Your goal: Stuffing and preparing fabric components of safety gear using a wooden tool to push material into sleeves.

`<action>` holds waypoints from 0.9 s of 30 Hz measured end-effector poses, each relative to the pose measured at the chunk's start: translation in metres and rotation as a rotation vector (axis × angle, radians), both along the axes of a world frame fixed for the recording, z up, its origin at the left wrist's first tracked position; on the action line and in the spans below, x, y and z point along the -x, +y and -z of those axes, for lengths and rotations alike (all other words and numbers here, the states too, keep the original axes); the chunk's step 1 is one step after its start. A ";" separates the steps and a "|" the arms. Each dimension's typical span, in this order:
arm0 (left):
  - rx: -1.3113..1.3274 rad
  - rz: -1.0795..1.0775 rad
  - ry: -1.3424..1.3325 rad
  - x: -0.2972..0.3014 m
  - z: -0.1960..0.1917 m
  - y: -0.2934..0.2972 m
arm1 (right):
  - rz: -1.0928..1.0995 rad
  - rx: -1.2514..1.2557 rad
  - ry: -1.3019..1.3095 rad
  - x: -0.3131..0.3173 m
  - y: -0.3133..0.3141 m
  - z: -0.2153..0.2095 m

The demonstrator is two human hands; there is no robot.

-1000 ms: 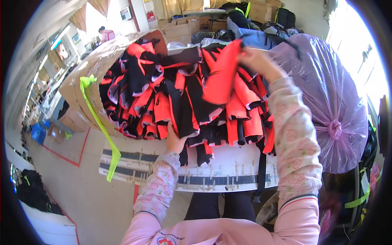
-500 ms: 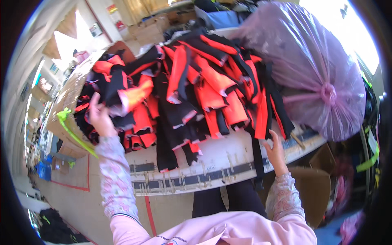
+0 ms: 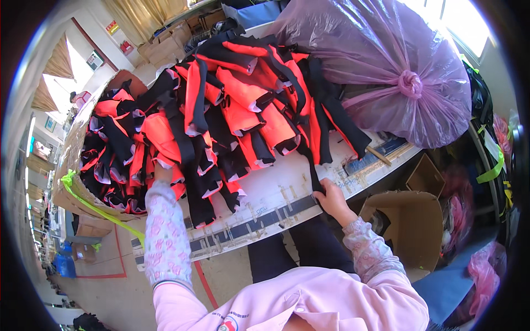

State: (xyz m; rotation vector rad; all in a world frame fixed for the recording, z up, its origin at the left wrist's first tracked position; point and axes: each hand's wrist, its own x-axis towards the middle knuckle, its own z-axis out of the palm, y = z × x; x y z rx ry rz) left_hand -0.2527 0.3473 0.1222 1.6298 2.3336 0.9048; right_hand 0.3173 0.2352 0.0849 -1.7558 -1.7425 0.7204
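A heap of black and bright orange fabric pieces covers much of the white table. My left hand reaches in among the pieces at the left of the heap. Orange and black cloth hides its fingers, so its grip does not show. Near the table's front edge, my right hand pinches the lower end of a narrow black fabric strip between thumb and fingers. That strip hangs down from the right part of the heap.
A big tied purple plastic bag stands at the back right. At the left, a cardboard box full of similar pieces adjoins the table, with a neon-yellow strip hanging from it. Below right sits an open cardboard box.
My left hand has come off the left side of the heap and gone in under the cloth. My right hand has closed on the black strip. The whole view has shifted.
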 end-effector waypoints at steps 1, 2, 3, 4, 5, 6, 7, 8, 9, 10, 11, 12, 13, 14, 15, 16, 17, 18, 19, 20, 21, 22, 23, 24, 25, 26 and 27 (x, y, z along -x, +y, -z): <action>-0.190 -0.010 0.013 -0.005 -0.014 -0.010 | -0.102 0.020 0.097 -0.005 0.000 -0.010; -0.378 -0.021 0.028 -0.014 -0.031 -0.022 | -0.206 0.043 0.194 -0.010 -0.001 -0.023; -0.525 -0.130 -0.023 -0.029 -0.046 -0.041 | -0.260 0.073 0.235 -0.015 -0.001 -0.039; -0.718 -0.205 -0.076 -0.046 -0.064 -0.064 | -0.260 0.064 0.238 -0.018 -0.001 -0.057; -0.764 -0.098 0.048 -0.071 -0.076 -0.079 | -0.336 0.027 0.330 -0.020 -0.001 -0.078; -0.870 0.047 0.134 -0.098 -0.084 -0.093 | -0.413 -0.009 0.421 -0.021 -0.001 -0.100; -0.701 0.137 0.304 -0.125 -0.088 -0.105 | -0.484 -0.059 0.517 -0.025 0.000 -0.125; -0.492 0.162 0.414 -0.151 -0.087 -0.115 | -0.538 -0.072 0.540 -0.025 0.005 -0.151; -0.380 0.292 0.519 -0.172 -0.082 -0.118 | -0.595 -0.152 0.458 -0.029 0.007 -0.180; -0.224 0.332 0.644 -0.184 -0.078 -0.119 | -0.737 -0.312 0.306 -0.031 0.016 -0.209; -0.116 0.339 0.615 -0.189 -0.072 -0.116 | -0.859 -0.363 0.173 -0.038 0.021 -0.240; -0.093 0.337 0.635 -0.188 -0.064 -0.108 | -0.922 -0.307 0.098 -0.042 0.024 -0.268; 0.007 0.299 0.674 -0.178 -0.059 -0.099 | -0.974 -0.266 0.007 -0.044 0.028 -0.295; 0.129 0.258 0.727 -0.164 -0.052 -0.088 | -1.016 -0.265 -0.083 -0.043 0.034 -0.317; 0.253 0.228 0.822 -0.149 -0.046 -0.075 | -1.016 -0.244 -0.172 -0.042 0.039 -0.338; 0.389 0.166 0.964 -0.134 -0.040 -0.062 | -1.047 -0.428 -0.231 -0.033 0.048 -0.352; 0.302 0.185 0.952 -0.121 -0.033 -0.053 | -0.927 -0.368 -0.403 -0.024 0.058 -0.366; 0.358 0.195 0.866 -0.110 -0.028 -0.043 | -0.817 -0.351 -0.528 -0.012 0.070 -0.379; 0.431 0.198 0.809 -0.101 -0.024 -0.033 | -0.851 -0.577 -0.645 0.004 0.084 -0.388; 0.412 0.212 0.777 -0.094 -0.021 -0.026 | -0.820 -0.745 -0.785 0.020 0.100 -0.397; 0.420 0.239 0.765 -0.089 -0.019 -0.021 | -0.794 -0.738 -0.833 0.038 0.116 -0.405; 0.421 0.251 0.792 -0.085 -0.018 -0.017 | -0.695 -0.664 -0.931 0.058 0.136 -0.413; 0.441 0.270 0.749 -0.083 -0.018 -0.015 | -0.722 -0.561 -1.086 0.086 0.161 -0.431; 0.450 0.318 0.711 -0.081 -0.019 -0.015 | -0.682 -0.596 -1.184 0.104 0.177 -0.431; 0.466 0.336 0.726 -0.078 -0.023 -0.017 | -0.641 -0.630 -1.281 0.122 0.193 -0.432; 0.468 0.358 0.666 -0.076 -0.028 -0.022 | -0.598 -0.718 -1.292 0.130 0.205 -0.413; 0.513 0.391 0.618 -0.073 -0.036 -0.026 | -0.550 -0.804 -1.300 0.137 0.219 -0.395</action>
